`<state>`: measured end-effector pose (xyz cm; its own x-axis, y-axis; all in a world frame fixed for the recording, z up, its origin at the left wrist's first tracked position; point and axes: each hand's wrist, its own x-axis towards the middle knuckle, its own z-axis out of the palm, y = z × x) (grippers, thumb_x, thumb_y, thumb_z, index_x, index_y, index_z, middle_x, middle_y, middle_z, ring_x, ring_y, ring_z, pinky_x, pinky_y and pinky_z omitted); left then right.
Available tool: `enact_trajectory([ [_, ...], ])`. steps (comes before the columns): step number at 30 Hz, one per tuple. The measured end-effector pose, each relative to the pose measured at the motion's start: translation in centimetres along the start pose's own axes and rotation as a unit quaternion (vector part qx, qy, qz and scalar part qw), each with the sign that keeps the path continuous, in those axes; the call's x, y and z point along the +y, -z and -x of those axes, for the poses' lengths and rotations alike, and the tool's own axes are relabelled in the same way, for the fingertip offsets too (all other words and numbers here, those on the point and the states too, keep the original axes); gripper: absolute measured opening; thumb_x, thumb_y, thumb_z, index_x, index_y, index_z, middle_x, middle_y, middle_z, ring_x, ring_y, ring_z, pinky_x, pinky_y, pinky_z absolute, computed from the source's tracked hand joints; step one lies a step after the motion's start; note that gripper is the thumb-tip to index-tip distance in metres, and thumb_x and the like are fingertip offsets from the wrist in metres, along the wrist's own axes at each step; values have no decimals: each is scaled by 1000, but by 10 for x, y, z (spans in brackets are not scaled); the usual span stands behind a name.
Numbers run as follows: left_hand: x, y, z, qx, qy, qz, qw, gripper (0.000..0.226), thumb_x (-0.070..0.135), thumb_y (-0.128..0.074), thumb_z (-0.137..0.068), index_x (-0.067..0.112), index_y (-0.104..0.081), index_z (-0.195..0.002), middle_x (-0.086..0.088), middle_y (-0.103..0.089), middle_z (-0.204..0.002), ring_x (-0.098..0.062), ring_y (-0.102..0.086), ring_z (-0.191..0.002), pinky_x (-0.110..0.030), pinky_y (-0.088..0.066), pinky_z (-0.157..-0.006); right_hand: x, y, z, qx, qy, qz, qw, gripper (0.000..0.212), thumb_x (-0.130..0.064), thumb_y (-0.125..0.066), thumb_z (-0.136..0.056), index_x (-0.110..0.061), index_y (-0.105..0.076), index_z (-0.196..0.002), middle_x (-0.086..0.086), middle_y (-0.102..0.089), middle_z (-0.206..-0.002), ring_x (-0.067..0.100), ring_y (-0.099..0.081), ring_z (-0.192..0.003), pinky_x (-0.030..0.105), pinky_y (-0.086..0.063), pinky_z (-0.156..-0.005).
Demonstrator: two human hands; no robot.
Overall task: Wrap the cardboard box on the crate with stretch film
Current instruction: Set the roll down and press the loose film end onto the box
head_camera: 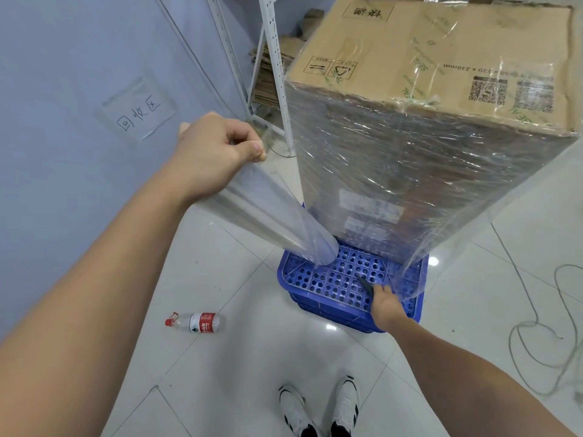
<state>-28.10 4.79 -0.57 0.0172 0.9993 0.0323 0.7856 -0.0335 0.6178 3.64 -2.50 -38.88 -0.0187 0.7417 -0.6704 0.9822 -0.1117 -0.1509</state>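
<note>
The tall cardboard box (pixel 441 89) stands upright on the far part of the blue perforated crate (pixel 331 285), and its sides are already covered with stretch film (pixel 394 171). The left hand (pixel 217 149) pinches a gathered tail of film (pixel 268 216) between thumb and curled fingers, raised beside the box's left edge. The right hand (pixel 386 305), low at the crate's near edge, grips a small dark tool (pixel 366 283); perhaps it is a cutter. The film is thin, stretchy and clinging, so I think it is best held bunched and kept tight.

Box (pixel 441 127) on crate (pixel 318 279); bottle (pixel 195 322) left on floor; shelving (pixel 274 58) seemingly behind
</note>
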Motion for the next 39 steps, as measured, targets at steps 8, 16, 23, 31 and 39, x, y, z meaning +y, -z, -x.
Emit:
enact_trajectory([
  [8,15,-12,-20,-7,4,-32,999,24,47,-54,-82,33,-74,-78,24,-72,-79,-9,-65,-97,-55,-36,-112,15,-13,-13,24,-37,4,999,72,3,-58,-85,-15,-26,-148,13,-28,-145,34,-39,-129,43,-50,-98],
  [16,29,-21,-27,10,1,-87,996,22,37,-61,-91,24,-74,-79,24,-61,-61,-9,-53,-80,-50,-39,-106,15,-3,23,63,11,-89,994,53,-13,-51,-98,-14,-33,-148,9,-34,-148,28,-42,-130,39,-43,-105],
  [23,53,-34,-19,10,-16,-169,985,23,50,-53,-93,37,-65,-78,15,-66,-80,-16,-49,-105,-39,-25,-88,-6,52,103,85,151,-134,976,47,-28,-48,-102,-20,-39,-147,1,-43,-147,19,-55,-117,32,-45,-98],
  [31,88,-45,4,-18,-28,-229,973,24,59,-51,-91,40,-65,-87,18,-66,-95,-19,-50,-113,-48,-35,-96,-88,185,173,201,306,-233,901,88,-58,-64,-86,-27,-19,-155,-5,-28,-158,13,-30,-143,36,-33,-114],
  [39,91,-35,26,-80,-78,-163,980,50,62,-66,-81,36,-51,-120,15,-57,-117,-18,-49,-120,-48,-32,-105,-146,213,185,188,296,-365,862,135,-65,-87,-49,-32,-9,-154,-6,-32,-156,14,-35,-141,42,-42,-108],
])
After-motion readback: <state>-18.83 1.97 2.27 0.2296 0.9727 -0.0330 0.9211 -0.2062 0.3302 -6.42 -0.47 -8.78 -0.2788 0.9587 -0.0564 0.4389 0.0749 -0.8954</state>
